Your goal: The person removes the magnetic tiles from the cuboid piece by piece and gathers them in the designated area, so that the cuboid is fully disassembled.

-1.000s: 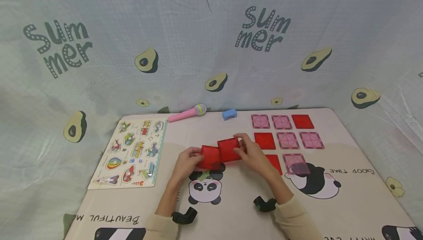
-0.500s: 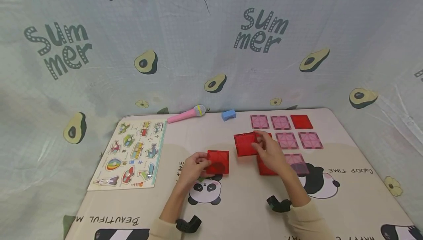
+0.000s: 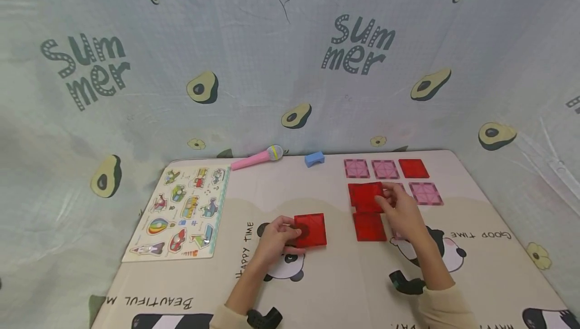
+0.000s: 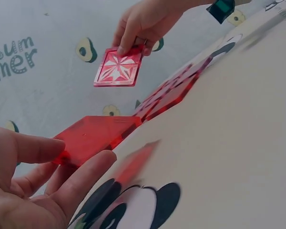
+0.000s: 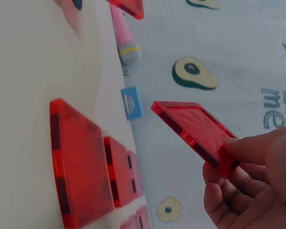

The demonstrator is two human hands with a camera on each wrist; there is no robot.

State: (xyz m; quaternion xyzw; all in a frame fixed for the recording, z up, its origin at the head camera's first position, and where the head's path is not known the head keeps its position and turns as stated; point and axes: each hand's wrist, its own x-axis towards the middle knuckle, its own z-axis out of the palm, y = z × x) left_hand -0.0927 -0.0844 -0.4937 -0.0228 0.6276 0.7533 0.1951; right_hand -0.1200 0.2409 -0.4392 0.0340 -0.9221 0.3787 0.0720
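Observation:
My left hand pinches a red translucent square magnetic tile above the panda print on the mat. In the left wrist view, thumb and fingers grip one edge of that tile, raised off the surface. My right hand pinches another red square tile over the laid-out tiles at the right. The right wrist view shows this tile tilted and held in the air. A red tile lies just nearer than it; the red tile beneath is mostly covered.
Pink square tiles and a red one lie in spaced rows at the right. At the back are a pink toy microphone and a blue block. A picture puzzle board lies left. A printed curtain hangs behind.
My hands have moved apart. The right one has carried its red tile rightward over the laid-out tiles. The left one has shifted slightly right and nearer with its tile.

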